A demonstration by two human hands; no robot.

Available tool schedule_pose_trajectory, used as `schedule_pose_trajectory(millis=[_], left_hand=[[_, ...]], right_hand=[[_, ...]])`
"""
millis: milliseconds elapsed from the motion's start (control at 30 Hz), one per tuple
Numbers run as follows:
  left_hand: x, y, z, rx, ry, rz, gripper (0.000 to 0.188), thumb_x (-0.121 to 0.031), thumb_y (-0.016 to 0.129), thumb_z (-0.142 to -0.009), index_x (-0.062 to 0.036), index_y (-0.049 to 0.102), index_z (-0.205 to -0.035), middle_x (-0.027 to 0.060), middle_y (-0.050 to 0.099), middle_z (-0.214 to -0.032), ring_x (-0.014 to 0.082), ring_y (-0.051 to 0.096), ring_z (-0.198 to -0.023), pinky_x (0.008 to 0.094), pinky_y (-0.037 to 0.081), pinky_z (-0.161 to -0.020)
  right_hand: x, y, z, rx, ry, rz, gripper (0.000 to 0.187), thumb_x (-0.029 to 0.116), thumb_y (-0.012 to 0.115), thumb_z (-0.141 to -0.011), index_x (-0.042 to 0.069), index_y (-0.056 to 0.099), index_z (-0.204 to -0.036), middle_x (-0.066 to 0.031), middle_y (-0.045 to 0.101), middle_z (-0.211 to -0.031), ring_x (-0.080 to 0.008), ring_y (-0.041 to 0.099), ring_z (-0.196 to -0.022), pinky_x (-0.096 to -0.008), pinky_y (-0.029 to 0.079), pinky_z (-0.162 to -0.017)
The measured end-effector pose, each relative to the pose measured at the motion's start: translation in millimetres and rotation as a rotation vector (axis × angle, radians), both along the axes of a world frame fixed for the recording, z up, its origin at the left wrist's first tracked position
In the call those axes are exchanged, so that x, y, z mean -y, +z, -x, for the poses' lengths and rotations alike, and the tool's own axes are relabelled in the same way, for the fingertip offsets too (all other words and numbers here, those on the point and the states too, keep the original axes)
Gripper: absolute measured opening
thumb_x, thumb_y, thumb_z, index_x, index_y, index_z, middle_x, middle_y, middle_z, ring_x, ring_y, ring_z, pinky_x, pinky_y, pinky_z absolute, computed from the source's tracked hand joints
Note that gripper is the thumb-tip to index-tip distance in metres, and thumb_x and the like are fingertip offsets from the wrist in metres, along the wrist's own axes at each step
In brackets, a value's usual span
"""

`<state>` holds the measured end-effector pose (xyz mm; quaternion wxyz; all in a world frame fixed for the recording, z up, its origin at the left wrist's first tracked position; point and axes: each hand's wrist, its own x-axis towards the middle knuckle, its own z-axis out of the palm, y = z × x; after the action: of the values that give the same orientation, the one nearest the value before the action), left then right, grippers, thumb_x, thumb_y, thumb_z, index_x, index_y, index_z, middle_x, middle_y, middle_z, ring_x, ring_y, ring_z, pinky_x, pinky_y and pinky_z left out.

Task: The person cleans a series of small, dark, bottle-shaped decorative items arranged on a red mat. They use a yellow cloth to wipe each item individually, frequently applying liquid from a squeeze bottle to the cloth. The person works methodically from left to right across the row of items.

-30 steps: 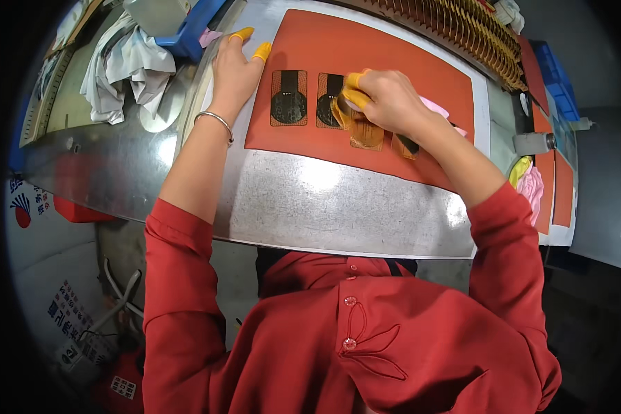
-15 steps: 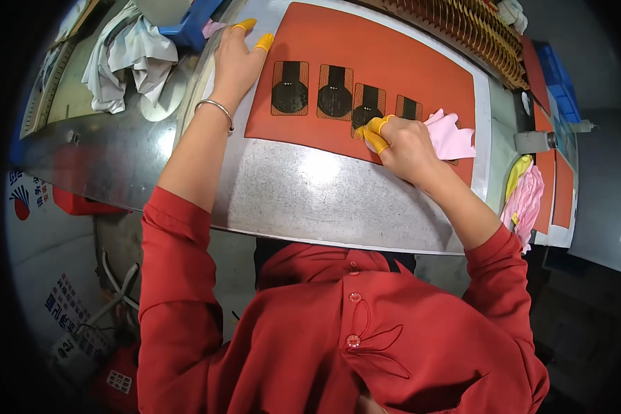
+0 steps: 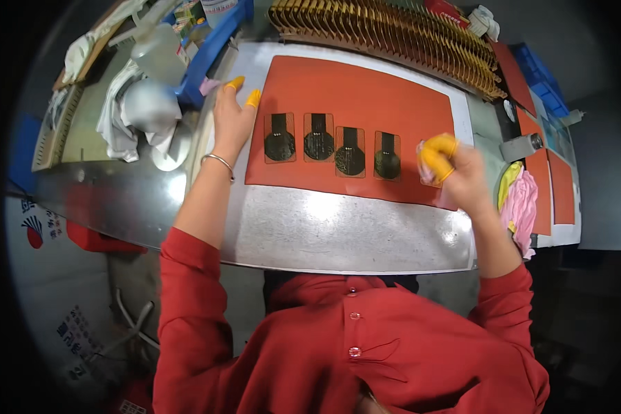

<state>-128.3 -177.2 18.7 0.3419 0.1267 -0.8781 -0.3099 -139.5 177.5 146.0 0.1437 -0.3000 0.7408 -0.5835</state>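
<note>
Left hand (image 3: pixel 233 124) open beside the orange mat (image 3: pixel 359 93) at its 9 o'clock edge, right hand (image 3: pixel 457 171) curled around a pink cloth (image 3: pixel 426 158) at 4 o'clock; four dark cards (image 3: pixel 318 138) line the mat from 9 toward 4.

The left hand (image 3: pixel 233 116) rested beside the mat (image 3: pixel 359 90) at ten o'clock; the right hand (image 3: pixel 464 179) held a cloth (image 3: pixel 426 163) at four, cards (image 3: pixel 350 162) between.

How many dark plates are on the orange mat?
4 clearly visible, left to right: leftmost plate, second plate, beside it, third plate, lower, fourth plate, nearest the right hand. A fifth may be partly hidden under that hand.
</note>
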Motion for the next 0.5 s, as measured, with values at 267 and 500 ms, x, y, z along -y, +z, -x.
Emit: schedule_pose_trajectory(millis=[267,500], left_hand=[[-15.0,61.8,-31.8,-0.265,-0.090,-0.124,0.033,-0.010,0.063,-0.080,0.0013,0.055,-0.111,0.0144,0.055,-0.107,0.0286,0.051,-0.103,0.0356,0.039,-0.091],[47.9,108.0,-70.5,-0.521,0.235,0.102,0.051,-0.014,0.062,-0.082,0.0034,0.042,-0.125,0.0193,0.044,-0.120,0.0326,0.041,-0.116,0.0384,0.029,-0.101]], right_hand=[[25.0,48.2,60.2,0.440,-0.104,0.439,0.010,0.016,0.051,-0.090,0.008,0.057,-0.090,0.0044,0.046,-0.058,-0.0024,0.035,-0.041,-0.0185,0.025,-0.033],[145.4,61.6,66.0,0.683,0.069,0.604,0.009,0.014,0.050,-0.091,0.009,0.055,-0.084,0.0041,0.047,-0.061,-0.0030,0.038,-0.047,-0.0179,0.027,-0.038]])
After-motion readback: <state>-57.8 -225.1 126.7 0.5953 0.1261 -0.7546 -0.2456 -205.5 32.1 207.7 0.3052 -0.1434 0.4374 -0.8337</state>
